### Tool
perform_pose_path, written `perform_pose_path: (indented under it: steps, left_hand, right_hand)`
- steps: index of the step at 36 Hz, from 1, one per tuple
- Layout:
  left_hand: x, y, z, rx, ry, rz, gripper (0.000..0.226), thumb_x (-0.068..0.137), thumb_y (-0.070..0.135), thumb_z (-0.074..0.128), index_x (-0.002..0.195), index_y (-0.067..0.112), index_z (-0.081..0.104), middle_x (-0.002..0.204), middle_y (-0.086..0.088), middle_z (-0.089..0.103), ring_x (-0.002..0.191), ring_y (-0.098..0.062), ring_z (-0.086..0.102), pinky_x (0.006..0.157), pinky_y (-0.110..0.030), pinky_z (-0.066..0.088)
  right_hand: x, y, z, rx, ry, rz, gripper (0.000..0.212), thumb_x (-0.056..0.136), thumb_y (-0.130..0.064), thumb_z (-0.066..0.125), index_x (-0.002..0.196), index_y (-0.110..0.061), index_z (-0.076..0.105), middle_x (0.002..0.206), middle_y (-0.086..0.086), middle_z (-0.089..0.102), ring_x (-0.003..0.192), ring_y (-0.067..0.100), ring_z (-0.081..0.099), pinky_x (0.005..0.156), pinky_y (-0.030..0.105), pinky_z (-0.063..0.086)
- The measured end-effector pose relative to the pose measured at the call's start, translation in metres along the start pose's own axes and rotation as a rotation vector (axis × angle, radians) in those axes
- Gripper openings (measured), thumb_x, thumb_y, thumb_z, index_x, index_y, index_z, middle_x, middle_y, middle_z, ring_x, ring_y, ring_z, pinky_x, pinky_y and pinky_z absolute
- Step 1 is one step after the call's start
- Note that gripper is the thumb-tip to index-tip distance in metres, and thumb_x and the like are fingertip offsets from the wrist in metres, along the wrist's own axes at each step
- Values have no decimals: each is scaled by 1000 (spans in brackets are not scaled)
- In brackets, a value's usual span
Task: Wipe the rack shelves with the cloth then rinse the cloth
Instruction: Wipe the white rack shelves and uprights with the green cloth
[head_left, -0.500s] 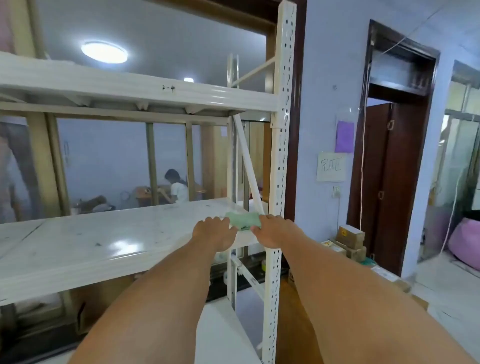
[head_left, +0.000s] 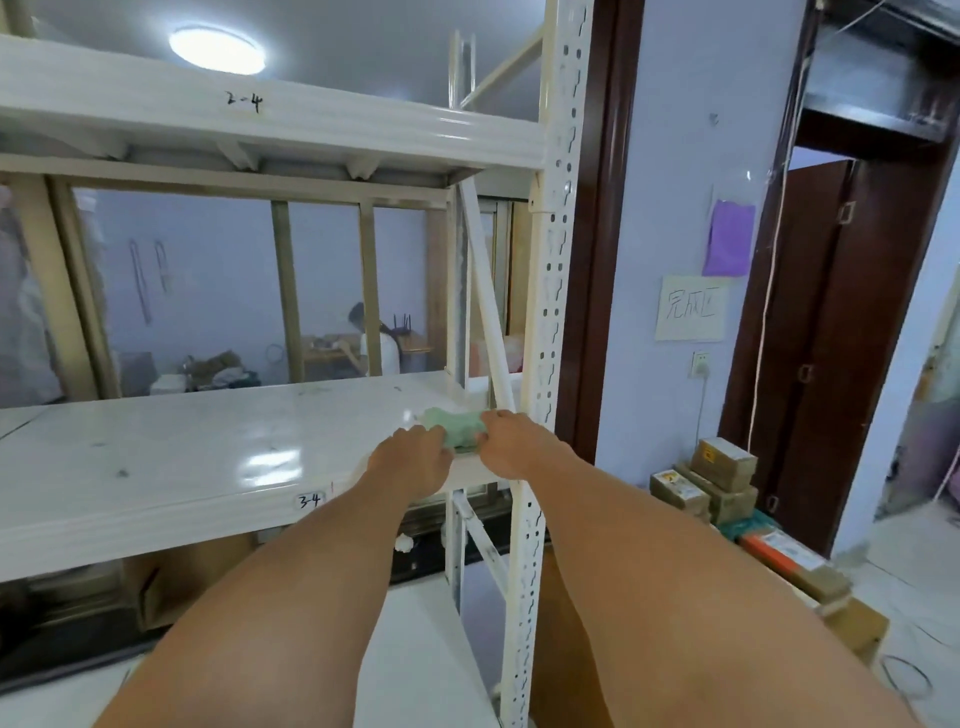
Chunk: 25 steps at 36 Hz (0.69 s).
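Note:
A pale green cloth (head_left: 457, 428) lies bunched on the right end of the white rack's middle shelf (head_left: 182, 462), close to the perforated front upright (head_left: 545, 291). My left hand (head_left: 413, 457) grips the cloth's left side and my right hand (head_left: 511, 447) grips its right side, both with fingers curled over it. Most of the cloth is hidden under my fingers. The upper shelf (head_left: 291, 124), marked 2-4, runs overhead.
A diagonal white brace (head_left: 483, 291) crosses just behind the cloth. Cardboard boxes (head_left: 717, 483) are stacked on the floor at the right beside a dark wooden door (head_left: 852, 332). Behind the rack a glass partition shows a person (head_left: 376, 343) at a desk.
The cloth has gone from flat to bunched between my hands, which have drawn slightly closer together. The view has shifted a little.

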<state>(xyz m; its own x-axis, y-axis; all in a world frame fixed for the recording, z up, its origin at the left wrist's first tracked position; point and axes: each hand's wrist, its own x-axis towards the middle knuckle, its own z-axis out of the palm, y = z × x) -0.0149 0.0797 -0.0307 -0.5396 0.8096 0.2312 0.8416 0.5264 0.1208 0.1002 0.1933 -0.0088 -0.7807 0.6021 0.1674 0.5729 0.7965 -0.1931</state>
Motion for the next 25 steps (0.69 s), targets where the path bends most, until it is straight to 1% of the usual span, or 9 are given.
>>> perform_pose_path:
  steps: [5, 10, 12, 14, 17, 20, 23, 25]
  left_hand:
    - [9, -2, 9, -12, 74, -23, 38, 104, 36, 39, 136, 18, 51, 128, -10, 58, 113, -29, 54, 91, -42, 47]
    - [1, -11, 11, 16, 176, -39, 39, 102, 42, 46, 131, 17, 58, 120, -8, 61, 109, -25, 55, 89, -37, 47]
    - [-4, -18, 11, 18, 192, -44, 41, 102, 44, 48, 131, 18, 59, 122, -7, 60, 113, -24, 53, 91, -36, 45]
    - [-8, -24, 10, 0, 188, -45, 41, 100, 47, 50, 128, 19, 61, 122, -6, 59, 116, -23, 51, 94, -36, 44]
    - [-16, -31, 7, -10, 179, -69, 38, 97, 49, 55, 123, 23, 65, 120, -2, 59, 116, -21, 51, 95, -36, 46]
    - [-25, -40, 6, -1, 193, -87, 35, 96, 46, 60, 122, 24, 66, 118, 1, 59, 117, -18, 50, 95, -35, 47]
    - [-38, -49, 5, 13, 240, -118, 31, 97, 42, 59, 120, 23, 66, 118, 2, 60, 115, -18, 51, 95, -34, 47]
    - [-47, -54, 5, 28, 270, -145, 29, 98, 40, 58, 119, 22, 67, 118, 1, 61, 114, -19, 53, 94, -35, 48]
  right_hand:
    - [19, 6, 2, 17, -35, -72, 44, 102, -26, 35, 143, -13, 41, 144, 11, 46, 127, 33, 46, 104, 51, 42]
    - [31, 6, 9, 150, -42, -108, 45, 103, -29, 35, 144, -13, 41, 146, 13, 44, 132, 33, 43, 108, 51, 38]
    - [35, 3, 10, 199, -46, -118, 44, 104, -32, 33, 141, -13, 44, 142, 13, 48, 130, 33, 45, 108, 49, 39]
    - [39, -1, 13, 207, -56, -140, 40, 103, -34, 33, 133, -13, 50, 133, 11, 53, 122, 32, 51, 102, 48, 43]
    - [44, -4, 20, 135, -101, -180, 37, 101, -32, 36, 128, -13, 53, 129, 9, 55, 115, 30, 54, 99, 47, 46]
    - [40, -3, 24, 42, -127, -229, 34, 101, -24, 40, 131, -14, 53, 123, 8, 60, 112, 27, 57, 100, 45, 47]
    - [38, -3, 24, 0, -71, -269, 37, 101, -20, 40, 138, -17, 48, 120, 9, 62, 111, 28, 58, 101, 43, 46]
    - [39, -5, 25, -39, -8, -289, 39, 100, -20, 40, 137, -17, 47, 115, 9, 65, 106, 28, 61, 98, 42, 48]
